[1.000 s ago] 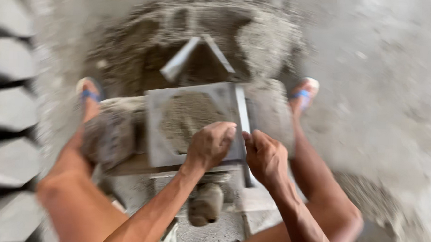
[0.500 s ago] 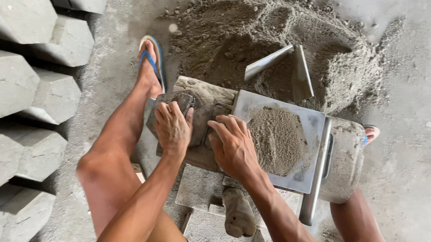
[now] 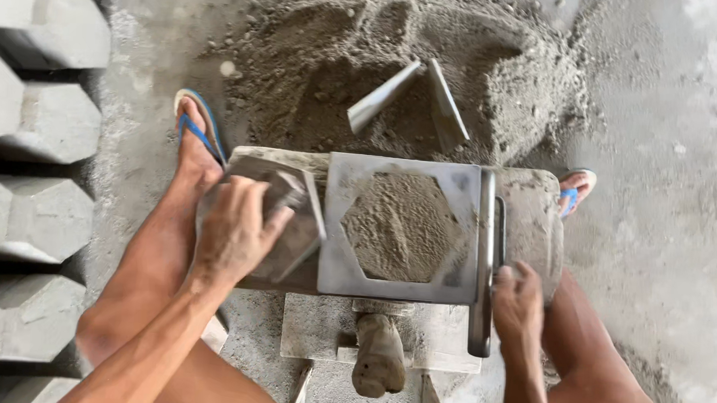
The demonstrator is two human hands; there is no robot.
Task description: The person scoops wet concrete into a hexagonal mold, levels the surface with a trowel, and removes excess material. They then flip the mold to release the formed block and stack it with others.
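A square metal mould [image 3: 336, 249] with a hexagonal opening sits on a stand between my legs, and grey cement mix [image 3: 402, 227] fills the opening. My left hand [image 3: 232, 228] grips a grey metal plate [image 3: 297, 227], held tilted just left of the mould. My right hand [image 3: 519, 305] is curled on the long metal bar [image 3: 481, 312] along the mould's right side.
A heap of loose cement mix [image 3: 316, 55] lies beyond the mould with two metal blades [image 3: 383, 98] stuck in it. Hexagonal concrete blocks [image 3: 47, 123] are stacked along the left. My feet wear blue sandals [image 3: 196, 130]. A crusted lever [image 3: 378, 355] hangs under the stand.
My left hand has picked up the plate and tilted it beside the mould. My right hand has moved from the mould's left edge to the bar on its right.
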